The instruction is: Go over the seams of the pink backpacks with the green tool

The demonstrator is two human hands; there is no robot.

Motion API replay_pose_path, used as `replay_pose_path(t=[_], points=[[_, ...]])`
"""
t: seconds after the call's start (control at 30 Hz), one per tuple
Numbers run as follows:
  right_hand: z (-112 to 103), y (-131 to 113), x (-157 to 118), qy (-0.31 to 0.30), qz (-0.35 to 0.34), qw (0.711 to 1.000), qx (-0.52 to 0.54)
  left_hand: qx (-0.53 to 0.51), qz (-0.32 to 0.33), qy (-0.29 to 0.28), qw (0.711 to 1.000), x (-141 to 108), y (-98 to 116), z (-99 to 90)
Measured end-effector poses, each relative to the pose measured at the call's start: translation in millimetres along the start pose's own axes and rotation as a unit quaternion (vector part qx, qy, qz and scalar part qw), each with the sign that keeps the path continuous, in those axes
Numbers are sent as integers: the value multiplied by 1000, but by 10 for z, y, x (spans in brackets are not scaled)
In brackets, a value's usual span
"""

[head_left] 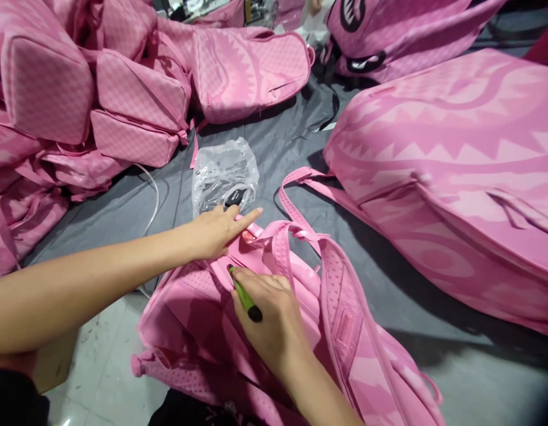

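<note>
Grey-covered worktop (287, 139) runs under most of it; pile of pink bags (47, 83) heaped at far L; big pink bag (460, 142) w/ toothy print lies on R side; near bkpk (198, 331), also pink, is right in front of the person, partly over the worktop's near edge, straps looped up on its R; bag w/ black-rimmed eyes (402, 29) sits at back R, another toothy bag (251, 74) at back ctr.; clear plastic bag (225, 163) lies just past the L hand (216, 234), w/ smth. black inside; R hand (274, 313) is over the near bkpk, fingers closed round a green tool (244, 293), black at both ends, upper end by the pink fabric, contact unclear; L hand's on the bkpk's top edge, one finger stretched out to R, can't tell if the others grip.
</note>
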State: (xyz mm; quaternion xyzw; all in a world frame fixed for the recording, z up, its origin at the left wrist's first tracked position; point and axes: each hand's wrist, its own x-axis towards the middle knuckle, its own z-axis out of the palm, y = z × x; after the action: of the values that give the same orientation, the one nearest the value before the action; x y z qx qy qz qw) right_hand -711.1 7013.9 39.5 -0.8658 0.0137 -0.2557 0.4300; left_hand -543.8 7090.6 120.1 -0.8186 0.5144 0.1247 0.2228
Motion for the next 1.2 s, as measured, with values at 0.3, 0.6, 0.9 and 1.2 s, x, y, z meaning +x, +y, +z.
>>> replay_pose_path(t=[0.3,0.6,0.9,1.2], points=[[107,62,-70,44,10,999,-23,-15,-73,-64,995,-13,149,-69],[34,60,-57,-5,53,998,-40,-46,10,-92,995,36,-56,-154],[19,50,-34,-17,67,996,-64,11,-60,-92,994,24,116,-116],[-4,81,-18,-6,54,997,-53,16,-15,-102,995,65,32,-122]])
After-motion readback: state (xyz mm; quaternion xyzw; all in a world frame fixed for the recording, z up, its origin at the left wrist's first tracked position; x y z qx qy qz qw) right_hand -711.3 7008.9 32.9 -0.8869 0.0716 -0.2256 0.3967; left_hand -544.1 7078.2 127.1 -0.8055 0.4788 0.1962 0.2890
